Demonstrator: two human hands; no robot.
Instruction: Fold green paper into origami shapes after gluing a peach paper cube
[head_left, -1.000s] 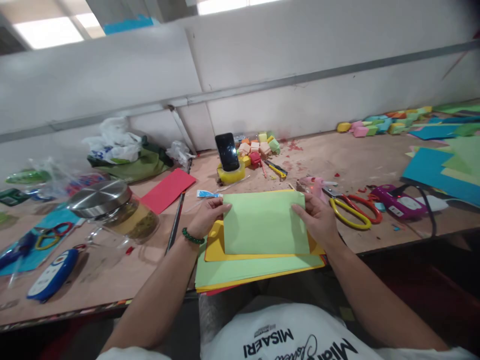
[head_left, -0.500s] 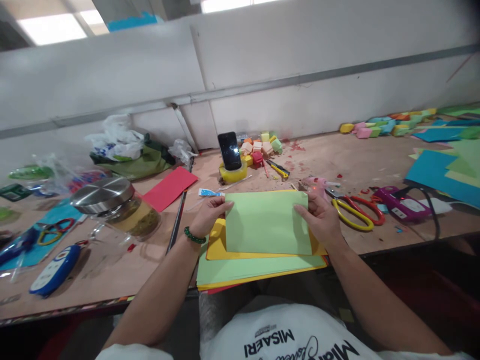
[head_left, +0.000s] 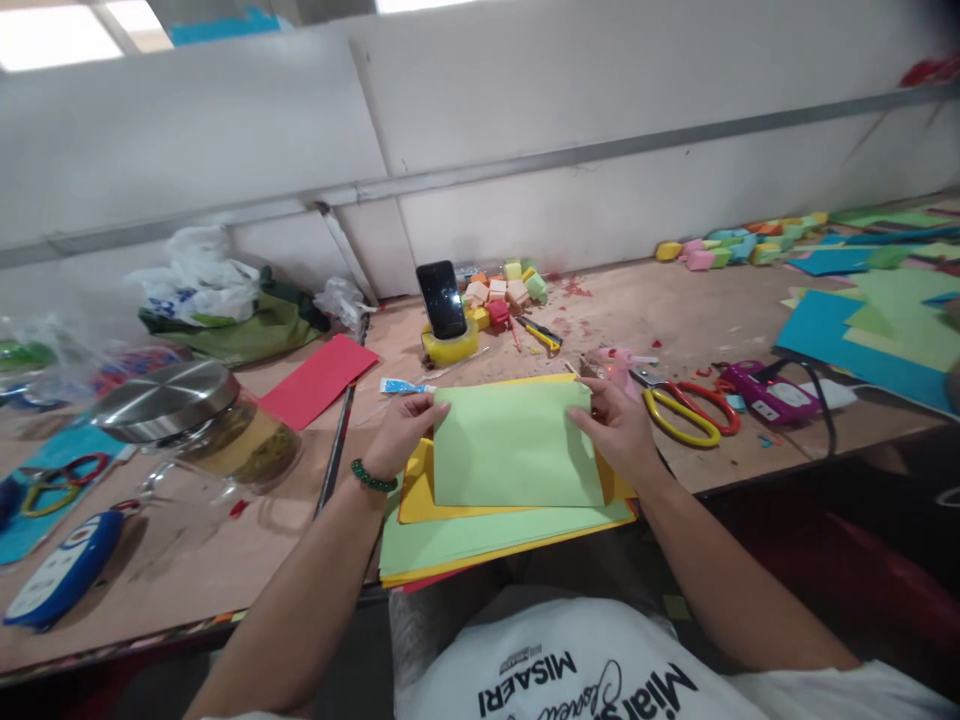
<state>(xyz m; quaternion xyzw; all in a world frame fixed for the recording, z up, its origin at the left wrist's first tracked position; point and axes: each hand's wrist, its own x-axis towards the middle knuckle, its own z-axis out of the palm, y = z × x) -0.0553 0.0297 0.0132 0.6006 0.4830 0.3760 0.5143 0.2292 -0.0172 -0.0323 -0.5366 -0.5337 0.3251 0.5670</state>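
Note:
A light green sheet of paper (head_left: 517, 450) is held up by its two upper corners. My left hand (head_left: 407, 425) pinches the left corner, thumb in front, with a green bead bracelet on the wrist. At the right corner, my right hand (head_left: 613, 420) grips the sheet the same way, its fingers partly hidden behind the paper. Below and behind the sheet lies a yellow sheet (head_left: 420, 490), on top of a stack of green, yellow and red paper (head_left: 480, 545) that juts over the table's front edge.
Scissors (head_left: 686, 410), a pink glue gun (head_left: 611, 365) and a purple power strip (head_left: 772, 395) lie to the right. A phone (head_left: 441, 300) leans on a tape roll (head_left: 450, 345) behind. Leftward stand a lidded glass jar (head_left: 247, 440) and red paper (head_left: 321, 380). Folded paper pieces (head_left: 499, 292) sit by the wall.
The view has turned slightly to the right, so the table things sit further left. Both hands keep the green sheet in the same grip.

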